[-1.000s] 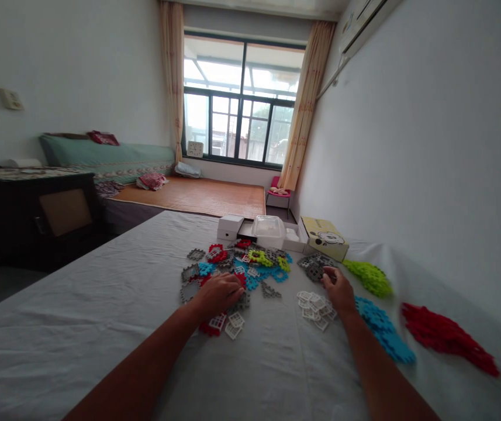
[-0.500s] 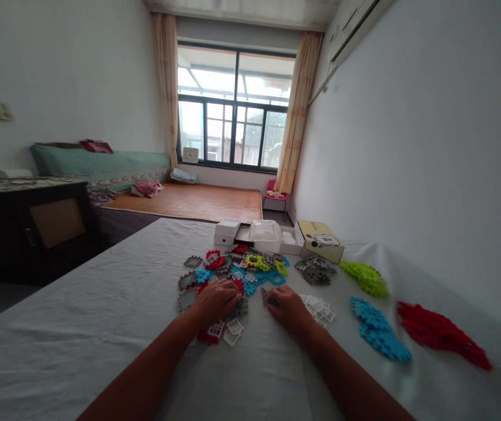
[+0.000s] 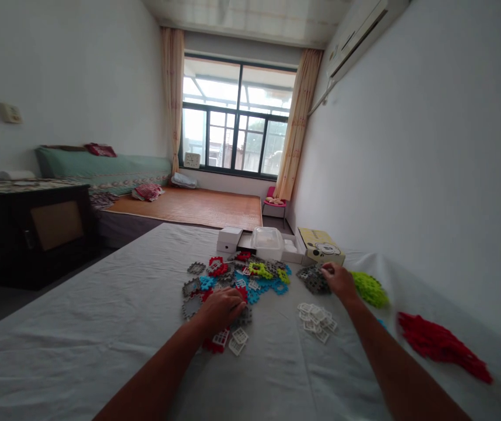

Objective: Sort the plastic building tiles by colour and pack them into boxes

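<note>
Far L of the clear tub point(image 3: 268, 241), dark cabinet point(image 3: 59, 225) w/ a lighter door panel; bed point(image 3: 189, 206) beyond & L of tub, orange-brown mat on top. Mixed heap point(image 3: 252, 280) of toothed plastic pcs (grey, red, blue, green, plus white lattice ones) spreads on the person's side of tub, mostly to its L. L hand point(image 3: 223, 307) is on the heap's near edge, nearer the person than tub & L of it: palm down, fingers bent over pcs, heap showing just past & around them. Can't tell if they grip a pc or only rest. Two white lattice pcs point(image 3: 238, 341) lie near that hand, tub-to-person side. White box point(image 3: 230, 240) just L of tub. R of tub & nearer the person: white lattice pile point(image 3: 317, 321), w/ grey pile point(image 3: 314, 279) betw. it & yellow box point(image 3: 322, 245), which stands R of tub. R hand point(image 3: 338, 280) is at grey pile's R edge, thumb & index close together, tips right at the pcs; can't tell if anything's pinched. Further R of tub: green pile point(image 3: 370, 289), blue pile point(image 3: 382, 323) mostly hidden by R forearm, then red pile point(image 3: 443, 348), all on white cloth point(image 3: 276, 374).
</note>
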`<state>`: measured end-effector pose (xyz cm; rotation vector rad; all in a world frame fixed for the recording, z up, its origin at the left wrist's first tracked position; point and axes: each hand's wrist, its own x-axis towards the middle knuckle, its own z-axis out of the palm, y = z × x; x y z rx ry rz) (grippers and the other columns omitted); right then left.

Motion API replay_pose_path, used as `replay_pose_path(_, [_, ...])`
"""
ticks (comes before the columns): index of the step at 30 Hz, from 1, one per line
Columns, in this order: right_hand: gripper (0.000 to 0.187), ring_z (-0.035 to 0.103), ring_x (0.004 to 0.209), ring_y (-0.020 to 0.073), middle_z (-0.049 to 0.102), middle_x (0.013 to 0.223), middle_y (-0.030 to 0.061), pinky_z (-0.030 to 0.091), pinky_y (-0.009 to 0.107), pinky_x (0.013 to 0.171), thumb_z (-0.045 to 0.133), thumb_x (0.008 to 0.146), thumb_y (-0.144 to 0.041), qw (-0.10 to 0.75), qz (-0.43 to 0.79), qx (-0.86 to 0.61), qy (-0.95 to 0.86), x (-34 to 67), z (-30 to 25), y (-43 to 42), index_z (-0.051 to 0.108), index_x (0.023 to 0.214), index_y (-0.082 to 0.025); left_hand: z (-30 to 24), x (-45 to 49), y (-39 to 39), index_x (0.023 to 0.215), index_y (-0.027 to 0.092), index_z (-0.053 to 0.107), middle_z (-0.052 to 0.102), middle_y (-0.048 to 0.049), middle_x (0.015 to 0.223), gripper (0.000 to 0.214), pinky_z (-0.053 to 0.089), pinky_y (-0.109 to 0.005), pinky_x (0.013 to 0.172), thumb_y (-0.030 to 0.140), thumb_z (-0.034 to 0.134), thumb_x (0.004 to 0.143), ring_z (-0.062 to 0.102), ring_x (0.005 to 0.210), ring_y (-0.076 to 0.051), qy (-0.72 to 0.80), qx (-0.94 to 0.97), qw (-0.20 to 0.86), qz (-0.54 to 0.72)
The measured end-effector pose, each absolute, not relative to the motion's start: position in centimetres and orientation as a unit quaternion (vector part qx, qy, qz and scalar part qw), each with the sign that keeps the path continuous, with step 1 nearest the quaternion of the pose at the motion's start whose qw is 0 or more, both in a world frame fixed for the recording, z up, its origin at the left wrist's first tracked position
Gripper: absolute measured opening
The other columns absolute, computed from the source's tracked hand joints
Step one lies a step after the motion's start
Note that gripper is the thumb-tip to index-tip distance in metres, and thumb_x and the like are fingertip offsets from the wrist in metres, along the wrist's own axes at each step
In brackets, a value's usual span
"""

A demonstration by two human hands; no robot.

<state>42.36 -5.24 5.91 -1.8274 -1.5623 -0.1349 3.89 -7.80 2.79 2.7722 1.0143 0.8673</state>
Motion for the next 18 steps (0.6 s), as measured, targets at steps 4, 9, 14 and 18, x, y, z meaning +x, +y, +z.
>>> replay_pose_path(4, [0.027,0.059,0.105,0.0254,0.069,0.103,0.0107,0.038,0.041,0.097,0.046,0.082,-0.034,0.355,-0.060,-0.672,-0.647,40.8,5.8,-3.2,0.068,0.088,-0.020,2.6,3.9,-7.7,0.075,0.020,0.067,0.067,-0.0043,0.083,0.036,0.045,-0.025,0.077,0.032,0.039,0.094,0.061,0.082,-0.015,0.331,0.905,0.027,0.265])
replay_pose_path(9, [0.033,0.056,0.113,0.0203,0.066,0.116,0.0096,0.038,0.034,0.099,0.041,0.088,-0.035,0.331,-0.004,-0.614,-0.716,34.6,3.9,0.7,0.067,0.103,-0.020,2.3,3.7,-7.5,0.076,0.020,0.068,0.067,-0.0043,0.083,0.036,0.044,-0.027,0.080,0.033,0.039,0.094,0.060,0.083,-0.016,0.346,0.895,0.028,0.280])
replay_pose_path(14, [0.035,0.060,0.106,0.0215,0.068,0.109,0.0105,0.041,0.037,0.095,0.046,0.085,-0.042,0.312,0.047,-0.640,-0.700,31.4,1.6,4.1,0.068,0.100,-0.018,2.6,2.8,-7.2,0.077,0.021,0.067,0.067,-0.0036,0.088,0.035,0.042,-0.032,0.086,0.032,0.038,0.094,0.057,0.091,-0.018,0.412,0.857,0.007,0.309])
replay_pose_path(18, [0.044,0.061,0.103,0.0248,0.069,0.105,0.0100,0.040,0.044,0.095,0.047,0.081,-0.053,0.330,0.059,-0.663,-0.669,30.4,0.2,3.7,0.068,0.099,-0.020,1.8,1.7,-6.1,0.093,0.025,0.067,0.064,-0.0050,0.107,0.023,0.037,-0.039,0.094,0.033,0.045,0.091,0.050,0.108,-0.022,0.542,0.752,-0.043,0.373])
